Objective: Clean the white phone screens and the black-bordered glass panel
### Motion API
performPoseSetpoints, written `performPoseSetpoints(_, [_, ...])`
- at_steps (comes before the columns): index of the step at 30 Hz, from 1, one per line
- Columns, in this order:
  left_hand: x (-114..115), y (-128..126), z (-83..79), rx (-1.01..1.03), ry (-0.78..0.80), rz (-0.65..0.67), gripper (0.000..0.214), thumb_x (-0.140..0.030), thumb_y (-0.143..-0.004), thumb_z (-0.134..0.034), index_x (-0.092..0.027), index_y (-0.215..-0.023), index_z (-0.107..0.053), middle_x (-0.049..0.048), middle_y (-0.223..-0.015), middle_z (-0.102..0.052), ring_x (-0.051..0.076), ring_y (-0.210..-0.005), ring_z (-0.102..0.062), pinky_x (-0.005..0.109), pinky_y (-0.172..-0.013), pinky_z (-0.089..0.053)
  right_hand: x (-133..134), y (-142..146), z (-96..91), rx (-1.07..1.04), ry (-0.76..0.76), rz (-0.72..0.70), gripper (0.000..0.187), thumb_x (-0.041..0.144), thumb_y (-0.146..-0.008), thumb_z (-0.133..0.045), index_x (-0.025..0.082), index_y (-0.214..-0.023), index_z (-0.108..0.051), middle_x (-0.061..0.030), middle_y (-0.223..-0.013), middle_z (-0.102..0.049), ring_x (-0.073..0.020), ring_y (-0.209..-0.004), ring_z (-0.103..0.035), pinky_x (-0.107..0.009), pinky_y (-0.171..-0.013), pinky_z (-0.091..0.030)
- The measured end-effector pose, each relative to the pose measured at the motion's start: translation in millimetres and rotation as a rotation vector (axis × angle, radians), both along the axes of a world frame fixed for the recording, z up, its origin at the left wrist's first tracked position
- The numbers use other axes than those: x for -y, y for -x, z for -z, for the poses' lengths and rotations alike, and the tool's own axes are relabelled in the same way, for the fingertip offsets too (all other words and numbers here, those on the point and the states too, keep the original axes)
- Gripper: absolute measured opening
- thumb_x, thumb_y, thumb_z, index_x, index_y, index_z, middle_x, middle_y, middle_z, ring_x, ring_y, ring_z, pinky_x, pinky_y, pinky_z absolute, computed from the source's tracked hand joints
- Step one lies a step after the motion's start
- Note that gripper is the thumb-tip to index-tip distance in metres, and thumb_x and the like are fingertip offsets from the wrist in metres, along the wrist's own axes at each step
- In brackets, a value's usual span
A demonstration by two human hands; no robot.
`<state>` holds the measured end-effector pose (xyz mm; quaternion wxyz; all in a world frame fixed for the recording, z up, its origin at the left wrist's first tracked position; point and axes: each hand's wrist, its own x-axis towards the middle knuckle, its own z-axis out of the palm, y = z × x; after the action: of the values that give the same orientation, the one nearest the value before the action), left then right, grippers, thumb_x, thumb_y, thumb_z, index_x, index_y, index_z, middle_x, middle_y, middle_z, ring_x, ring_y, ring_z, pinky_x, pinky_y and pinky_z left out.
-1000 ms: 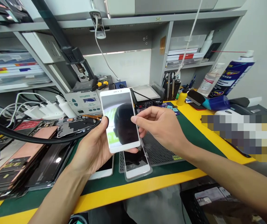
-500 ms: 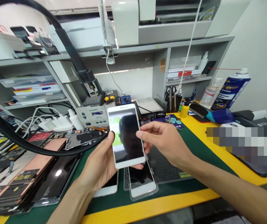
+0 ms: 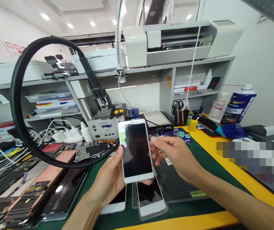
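My left hand point(image 3: 108, 182) is shut on a white smartphone point(image 3: 136, 151), which it holds upright with the dark glass facing me. My right hand point(image 3: 172, 156) sits beside the phone, its fingertips at the right edge and nothing visible between them. Below the held phone, a second white phone point(image 3: 150, 199) in a clear sleeve lies on the mat. A third white phone point(image 3: 117, 204) lies mostly hidden under my left hand.
A green bench mat point(image 3: 114, 220) with a black mesh pad point(image 3: 172, 187) covers the yellow bench. Stacked phone screens point(image 3: 53, 182) lie at the left. Behind stand an opened phone frame point(image 3: 92, 151), a black hose point(image 3: 17, 95), a rework station point(image 3: 102, 127), and a spray can point(image 3: 239, 103).
My view has tilted upward, so the bench sits lower in the picture. The held phone has turned slightly more upright in my left hand. My right hand stays beside it.
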<state>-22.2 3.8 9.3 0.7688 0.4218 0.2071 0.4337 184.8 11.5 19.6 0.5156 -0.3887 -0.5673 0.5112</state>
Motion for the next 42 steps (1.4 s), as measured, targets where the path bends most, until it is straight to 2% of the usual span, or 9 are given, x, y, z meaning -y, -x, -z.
performPoseSetpoints(2, [0.0,0.1,0.3,-0.007,0.012,-0.003,0.045,-0.041,-0.107,-0.038,-0.017,-0.132,-0.067,0.0181,-0.131,-0.069,0.040,-0.116,-0.066,0.057,-0.081,-0.063,0.7,-0.8,0.8,0.060,-0.048,-0.054,0.028,0.043,-0.086,-0.077,0.017,-0.097,-0.076,-0.0056,-0.089,-0.071,-0.0175,-0.079,-0.066,-0.028,-0.066,-0.056])
performPoseSetpoints(4, [0.2,0.0,0.6,-0.015,0.016,0.003,0.045,-0.041,-0.107,-0.039,-0.017,-0.131,-0.068,0.0177,-0.132,-0.068,0.038,-0.114,-0.067,0.057,-0.081,-0.063,1.9,-1.0,1.5,0.126,-0.070,-0.135,0.036,0.035,-0.080,-0.083,0.021,-0.112,-0.073,-0.0055,-0.104,-0.072,-0.0195,-0.091,-0.068,-0.030,-0.075,-0.056])
performPoseSetpoints(10, [1.8,-0.4,5.5,-0.103,0.036,0.061,0.050,-0.047,-0.105,-0.041,-0.012,-0.132,-0.066,0.0206,-0.115,-0.073,0.035,-0.091,-0.074,0.056,-0.078,-0.063,-0.5,-1.0,0.7,-0.011,0.049,-0.291,0.034,0.033,-0.080,-0.083,0.019,-0.109,-0.072,-0.0044,-0.101,-0.074,-0.0199,-0.090,-0.069,-0.034,-0.082,-0.054])
performPoseSetpoints(15, [2.0,-3.4,7.0,-0.176,0.034,0.081,0.053,-0.049,-0.103,-0.043,-0.009,-0.133,-0.063,0.0233,-0.111,-0.073,0.041,-0.096,-0.074,0.055,-0.075,-0.063,-5.3,-4.7,-6.7,-0.125,0.102,-0.197,0.033,0.031,-0.078,-0.086,0.019,-0.107,-0.076,-0.0058,-0.105,-0.077,-0.0191,-0.096,-0.069,-0.032,-0.086,-0.053])
performPoseSetpoints(23, [0.7,-7.4,7.8,-0.174,0.076,0.130,0.048,-0.046,-0.104,-0.047,-0.012,-0.134,-0.062,0.0215,-0.107,-0.075,0.035,-0.084,-0.076,0.050,-0.071,-0.063,-16.2,-13.6,-6.7,-0.151,0.074,-0.035,0.029,0.042,-0.079,-0.083,0.016,-0.091,-0.080,-0.0055,-0.086,-0.073,-0.0133,-0.072,-0.063,-0.025,-0.064,-0.051])
performPoseSetpoints(27, [0.4,-9.8,7.1,-0.189,0.097,0.132,0.051,-0.049,-0.101,-0.050,-0.008,-0.126,-0.067,0.0242,-0.110,-0.073,0.038,-0.086,-0.075,0.053,-0.069,-0.063,-19.5,-13.5,-6.4,-0.099,0.072,0.026,0.044,0.055,-0.087,-0.071,0.013,-0.077,-0.076,-0.0055,-0.072,-0.068,-0.0132,-0.063,-0.061,-0.026,-0.060,-0.051])
performPoseSetpoints(31, [1.3,-10.5,5.0,-0.212,0.093,0.113,0.052,-0.049,-0.101,-0.051,-0.010,-0.133,-0.063,0.0223,-0.107,-0.074,0.035,-0.079,-0.075,0.052,-0.069,-0.063,-14.2,-11.0,-6.5,-0.052,-0.009,-0.053,0.045,0.050,-0.083,-0.079,0.014,-0.109,-0.073,-0.0071,-0.093,-0.074,-0.0164,-0.081,-0.068,-0.027,-0.072,-0.055])
performPoseSetpoints(35, [2.3,-8.0,5.4,-0.225,0.100,0.093,0.054,-0.052,-0.099,-0.053,-0.012,-0.136,-0.060,0.0197,-0.100,-0.075,0.035,-0.076,-0.076,0.052,-0.068,-0.063,-5.5,-7.1,-2.3,0.085,-0.126,-0.119,0.080,0.029,-0.067,-0.094,0.023,-0.135,-0.054,-0.0074,-0.124,-0.070,-0.0224,-0.109,-0.068,-0.034,-0.092,-0.055])
performPoseSetpoints(42, [2.2,-8.1,7.8,-0.242,0.100,0.077,0.053,-0.052,-0.099,-0.054,-0.015,-0.137,-0.059,0.0193,-0.103,-0.075,0.036,-0.079,-0.075,0.052,-0.063,-0.063,-12.1,-10.6,-4.3,0.083,-0.088,-0.094,0.036,0.047,-0.088,-0.074,0.016,-0.106,-0.068,-0.0041,-0.090,-0.074,-0.0182,-0.080,-0.071,-0.029,-0.071,-0.056])
